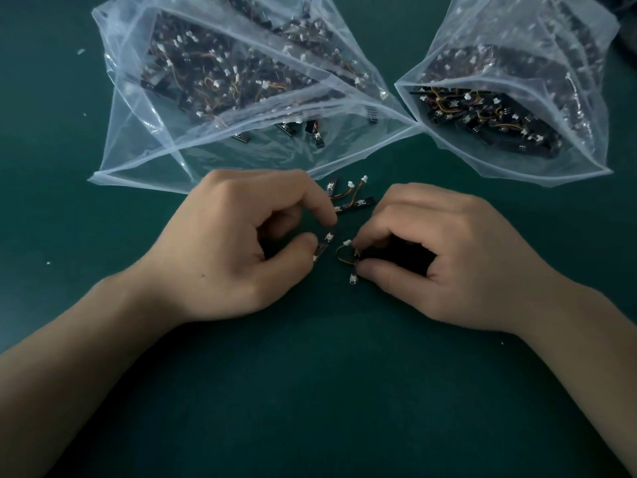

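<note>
Pinching: left hand [224,246] grips black strip [324,244] | right hand [444,257] grips wired strip [351,267]

I have open green mat [327,391] on the near side, below both wrists, and more of it far left. Ahead, two clear bags bar the way. The left bag [144,157] lies just beside the left hand [241,246], and the right bag [510,160] sits a little back from the right hand [448,257]. Their corners seem to touch, so I see no lane between them. Loose strips [348,196] clutter the patch past the fingertips.
</note>
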### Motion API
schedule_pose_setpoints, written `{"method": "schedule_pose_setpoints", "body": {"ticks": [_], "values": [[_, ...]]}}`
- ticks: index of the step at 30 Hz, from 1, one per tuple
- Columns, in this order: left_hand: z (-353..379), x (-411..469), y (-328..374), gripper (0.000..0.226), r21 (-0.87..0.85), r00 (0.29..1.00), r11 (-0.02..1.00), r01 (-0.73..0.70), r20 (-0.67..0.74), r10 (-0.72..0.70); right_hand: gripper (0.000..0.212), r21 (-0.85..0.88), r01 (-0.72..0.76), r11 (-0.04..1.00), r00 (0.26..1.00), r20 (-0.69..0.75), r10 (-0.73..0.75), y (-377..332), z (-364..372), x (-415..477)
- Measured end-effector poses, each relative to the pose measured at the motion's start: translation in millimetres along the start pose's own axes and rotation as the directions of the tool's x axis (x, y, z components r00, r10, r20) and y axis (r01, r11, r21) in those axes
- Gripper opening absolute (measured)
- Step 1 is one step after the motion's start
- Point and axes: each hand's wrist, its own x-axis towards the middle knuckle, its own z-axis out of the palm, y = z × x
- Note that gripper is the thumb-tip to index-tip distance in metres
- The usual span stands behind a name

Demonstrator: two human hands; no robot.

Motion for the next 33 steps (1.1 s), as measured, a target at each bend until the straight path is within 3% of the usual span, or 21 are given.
{"method": "schedule_pose_setpoints", "body": {"ticks": [3,5,9,14,16,20,24,27,30,33], "values": [[-5,2,-5,0.030,0.089,0.985,0.992,-0.087,0.156,0.073,0.021,0.005,-0.015,1.000,1.000,-0.012,0.015,-1,0,0],[-4,2,-6,0.027,0.091,0.982,0.990,-0.104,0.167,0.088,0.021,0.006,-0.014,1.000,1.000,-0.012,0.014,-1,1,0],[0,1,-7,0.020,0.079,0.985,0.991,-0.109,0.140,0.097,0.016,0.011,-0.002,1.000,0.999,-0.035,0.003,1,2,-1],[2,2,-7,0.017,0.086,0.992,0.994,-0.070,0.110,0.060,0.022,-0.047,-0.129,0.991,0.975,-0.190,0.118,4,2,2],[2,3,-7,0.016,0.054,0.995,0.997,-0.050,0.093,0.045,0.026,-0.092,-0.177,0.980,0.971,-0.180,0.159,3,3,3],[3,6,-9,0.014,0.005,0.998,0.998,-0.064,-0.021,0.064,0.013,-0.094,-0.230,0.969,0.960,-0.184,0.210,0,3,4],[6,6,-13,0.028,0.057,0.997,0.997,-0.056,-0.051,0.059,0.018,-0.107,-0.245,0.964,0.954,-0.206,0.220,2,0,3],[8,4,-13,0.040,0.124,0.998,0.991,-0.055,-0.015,0.058,0.021,-0.150,-0.178,0.973,0.959,-0.247,0.137,2,-5,3],[8,3,-10,0.037,0.181,0.998,0.982,-0.059,-0.018,0.063,0.009,-0.117,-0.155,0.981,0.973,-0.189,0.131,2,-5,2],[8,2,-6,0.029,0.260,0.996,0.963,-0.076,-0.035,0.088,0.022,-0.092,-0.201,0.975,0.976,-0.106,0.191,3,-4,1]]}}
